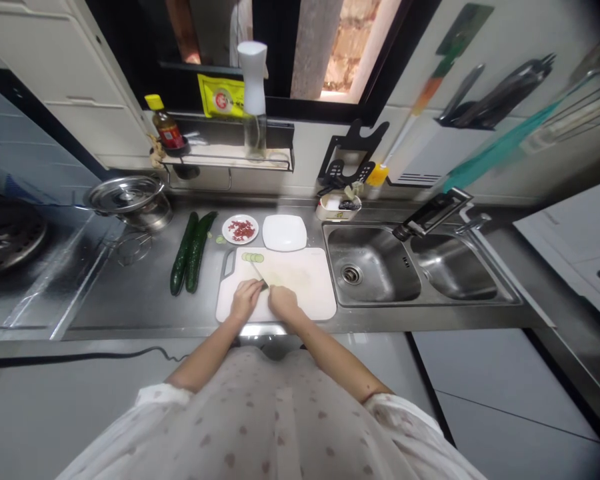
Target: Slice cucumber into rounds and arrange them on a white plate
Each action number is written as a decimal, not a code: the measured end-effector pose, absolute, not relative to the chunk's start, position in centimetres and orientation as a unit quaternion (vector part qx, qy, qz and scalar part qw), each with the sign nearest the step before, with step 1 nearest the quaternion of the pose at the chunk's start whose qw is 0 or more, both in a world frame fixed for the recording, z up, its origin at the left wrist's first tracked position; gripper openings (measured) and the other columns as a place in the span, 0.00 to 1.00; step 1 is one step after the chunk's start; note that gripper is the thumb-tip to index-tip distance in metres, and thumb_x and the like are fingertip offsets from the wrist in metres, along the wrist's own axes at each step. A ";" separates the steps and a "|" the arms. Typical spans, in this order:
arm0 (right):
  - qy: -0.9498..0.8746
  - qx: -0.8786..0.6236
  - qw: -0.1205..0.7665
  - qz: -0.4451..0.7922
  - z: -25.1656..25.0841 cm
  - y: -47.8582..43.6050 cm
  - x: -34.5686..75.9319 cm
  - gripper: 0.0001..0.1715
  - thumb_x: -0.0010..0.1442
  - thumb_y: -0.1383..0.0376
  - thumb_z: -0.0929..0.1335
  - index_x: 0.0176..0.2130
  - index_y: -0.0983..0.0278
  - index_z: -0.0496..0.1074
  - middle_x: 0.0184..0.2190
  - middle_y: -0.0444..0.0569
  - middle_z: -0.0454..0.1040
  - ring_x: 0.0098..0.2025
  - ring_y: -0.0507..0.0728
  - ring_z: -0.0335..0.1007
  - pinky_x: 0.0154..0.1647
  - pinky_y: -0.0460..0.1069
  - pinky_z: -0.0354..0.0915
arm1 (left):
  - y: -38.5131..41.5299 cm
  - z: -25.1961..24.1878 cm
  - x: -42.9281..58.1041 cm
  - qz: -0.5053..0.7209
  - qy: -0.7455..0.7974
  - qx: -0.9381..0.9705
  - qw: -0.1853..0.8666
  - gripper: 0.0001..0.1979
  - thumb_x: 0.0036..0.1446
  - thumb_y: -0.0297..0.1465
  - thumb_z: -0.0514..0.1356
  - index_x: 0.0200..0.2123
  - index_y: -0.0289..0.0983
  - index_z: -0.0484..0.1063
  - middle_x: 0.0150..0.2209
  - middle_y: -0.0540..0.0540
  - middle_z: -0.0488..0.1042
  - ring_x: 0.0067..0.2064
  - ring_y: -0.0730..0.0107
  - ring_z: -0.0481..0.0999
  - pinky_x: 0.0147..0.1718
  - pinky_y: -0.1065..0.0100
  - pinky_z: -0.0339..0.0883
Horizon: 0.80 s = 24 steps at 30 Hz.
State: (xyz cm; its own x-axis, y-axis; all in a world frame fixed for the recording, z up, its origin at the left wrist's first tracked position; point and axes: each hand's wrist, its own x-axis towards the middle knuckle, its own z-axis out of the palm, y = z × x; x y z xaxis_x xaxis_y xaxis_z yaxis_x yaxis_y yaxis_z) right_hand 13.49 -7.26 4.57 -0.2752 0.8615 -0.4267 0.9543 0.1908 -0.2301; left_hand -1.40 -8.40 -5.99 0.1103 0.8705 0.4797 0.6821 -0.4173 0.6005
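On the white cutting board (307, 283), my right hand (283, 303) is closed around a knife (257, 271), whose thin blade points up and left. Its handle is hidden in the fist. Just left of the blade, my left hand (246, 299) pinches a short dark-green cucumber piece (265, 285), mostly covered by the fingers. Several pale cucumber slices (253, 257) lie overlapping in a row near the board's upper left, beyond the knife tip. Two whole cucumbers (181, 260) rest side by side on the steel counter, left of the board.
Behind the board are a plate of chopped red bits (241, 229) and a white square plate (285, 232). A double sink (380, 267) lies to the right. Back left stands a lidded pot (133, 200), with a wire rack (134, 248) before it. A shelf (225, 159) holds bottles.
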 end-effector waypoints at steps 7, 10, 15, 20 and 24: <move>0.761 0.598 0.096 -0.231 4.2 -7.3 13.6 0.19 0.62 0.71 0.57 0.46 0.68 0.72 0.42 0.57 0.77 0.45 0.58 0.74 0.42 0.49 0.65 | -8.3 -6.0 -1.4 0.410 0.531 0.732 0.118 0.13 0.64 0.31 0.53 0.46 0.40 0.75 0.43 0.43 0.77 0.46 0.64 0.73 0.48 0.58 0.68; 0.761 0.599 0.104 -0.225 3.8 -8.0 14.1 0.18 0.63 0.71 0.57 0.46 0.67 0.71 0.40 0.58 0.77 0.45 0.59 0.74 0.42 0.49 0.65 | -8.3 -5.9 -1.3 0.409 0.530 0.733 0.118 0.13 0.64 0.31 0.53 0.46 0.39 0.75 0.43 0.43 0.77 0.46 0.64 0.73 0.48 0.58 0.69; 0.764 0.597 0.113 -0.217 3.9 -8.6 14.6 0.18 0.63 0.72 0.56 0.46 0.68 0.71 0.41 0.58 0.77 0.45 0.58 0.73 0.42 0.49 0.65 | -8.4 -5.9 -1.3 0.409 0.534 0.730 0.123 0.13 0.63 0.31 0.53 0.46 0.40 0.75 0.43 0.43 0.76 0.46 0.64 0.73 0.48 0.58 0.69; 0.761 0.600 0.112 -0.219 4.0 -8.4 14.5 0.18 0.62 0.73 0.57 0.45 0.68 0.71 0.40 0.58 0.77 0.45 0.59 0.74 0.41 0.49 0.65 | -8.4 -6.0 -1.2 0.416 0.535 0.726 0.116 0.12 0.63 0.31 0.53 0.46 0.40 0.75 0.43 0.43 0.76 0.46 0.64 0.73 0.47 0.58 0.69; 0.766 0.593 0.108 -0.221 3.8 -8.0 14.4 0.18 0.62 0.73 0.57 0.46 0.68 0.71 0.41 0.58 0.77 0.45 0.59 0.74 0.42 0.49 0.65 | -8.3 -6.0 -1.2 0.412 0.534 0.730 0.110 0.12 0.63 0.30 0.53 0.45 0.40 0.75 0.43 0.43 0.76 0.46 0.64 0.73 0.47 0.59 0.69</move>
